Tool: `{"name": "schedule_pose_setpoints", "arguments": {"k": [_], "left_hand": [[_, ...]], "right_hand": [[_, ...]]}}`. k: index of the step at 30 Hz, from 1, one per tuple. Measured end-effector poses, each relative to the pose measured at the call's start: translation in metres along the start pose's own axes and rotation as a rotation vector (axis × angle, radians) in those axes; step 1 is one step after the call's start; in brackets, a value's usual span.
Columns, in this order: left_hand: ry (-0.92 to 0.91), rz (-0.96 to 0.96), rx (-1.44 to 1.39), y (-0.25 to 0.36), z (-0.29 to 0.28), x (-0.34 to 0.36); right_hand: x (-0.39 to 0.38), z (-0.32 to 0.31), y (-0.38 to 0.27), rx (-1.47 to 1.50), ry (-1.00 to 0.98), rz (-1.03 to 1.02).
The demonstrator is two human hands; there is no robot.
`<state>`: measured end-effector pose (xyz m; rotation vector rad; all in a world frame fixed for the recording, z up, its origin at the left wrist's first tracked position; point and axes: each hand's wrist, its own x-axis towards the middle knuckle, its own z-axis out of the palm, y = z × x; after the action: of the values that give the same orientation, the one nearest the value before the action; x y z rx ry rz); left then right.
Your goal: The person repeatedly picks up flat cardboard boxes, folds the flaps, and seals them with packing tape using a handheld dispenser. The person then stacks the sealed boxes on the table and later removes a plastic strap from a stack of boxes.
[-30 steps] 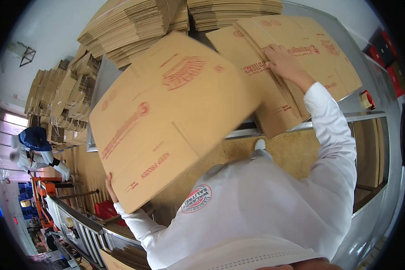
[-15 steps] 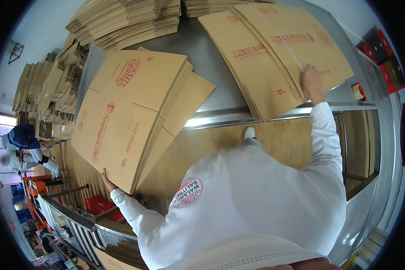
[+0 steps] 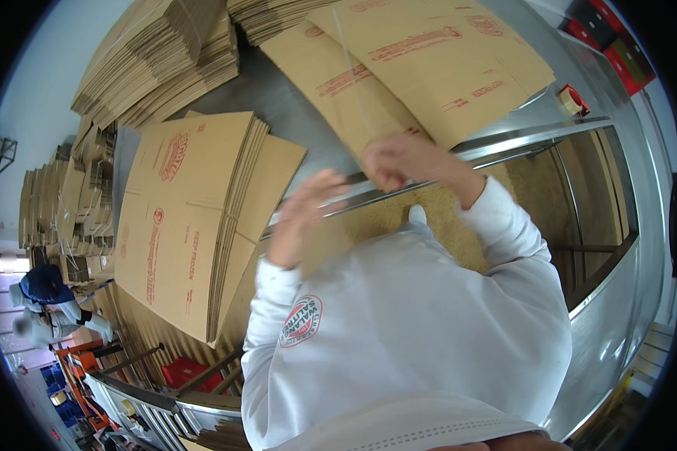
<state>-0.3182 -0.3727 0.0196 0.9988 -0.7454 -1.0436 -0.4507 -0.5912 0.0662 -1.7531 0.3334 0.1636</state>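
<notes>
My right hand (image 3: 405, 159) is closed at the near edge of the flat cardboard boxes (image 3: 429, 68), blurred by motion. A thin pale strap (image 3: 344, 45) runs over these boxes down to its fingers. My left hand (image 3: 302, 214) is raised in front of my chest, smeared, with its fingers stretched out and nothing visible in it. To its left lies a fanned stack of folded cardboard boxes (image 3: 180, 218) with red print, sticking out past the table's near edge.
Tall piles of flattened cartons (image 3: 150, 60) stand at the back left of the metal table (image 3: 241, 101). A red tape dispenser (image 3: 573, 101) sits at the right. A red crate (image 3: 184, 372) is low at the left, and another person (image 3: 53, 301) bends over at far left.
My left hand has left the left box stack and come up toward the middle. My right hand has moved left and nearer to me, and the strap has shifted left across the boxes.
</notes>
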Motion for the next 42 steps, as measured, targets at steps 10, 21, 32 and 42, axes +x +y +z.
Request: {"name": "schedule_pose_setpoints", "arguments": {"k": [10, 21, 32, 42], "left_hand": [[0.066, -0.083, 0.025, -0.049, 0.082, 0.062], [0.533, 0.003, 0.901, -0.093, 0.14, 0.126], [1.101, 0.168, 0.128, -0.07, 0.031, -0.007], [1.249, -0.005, 0.207, -0.355, -0.056, -0.05]], "right_hand": [[-0.087, -0.224, 0.1, -0.115, 1.063, -0.298], [-0.138, -0.415, 0.279, -0.113, 1.346, 0.366], [-0.141, -0.488, 0.315, -1.108, 1.381, 0.257], [-0.143, -0.512, 0.325, -0.911, 1.263, -0.035]]}}
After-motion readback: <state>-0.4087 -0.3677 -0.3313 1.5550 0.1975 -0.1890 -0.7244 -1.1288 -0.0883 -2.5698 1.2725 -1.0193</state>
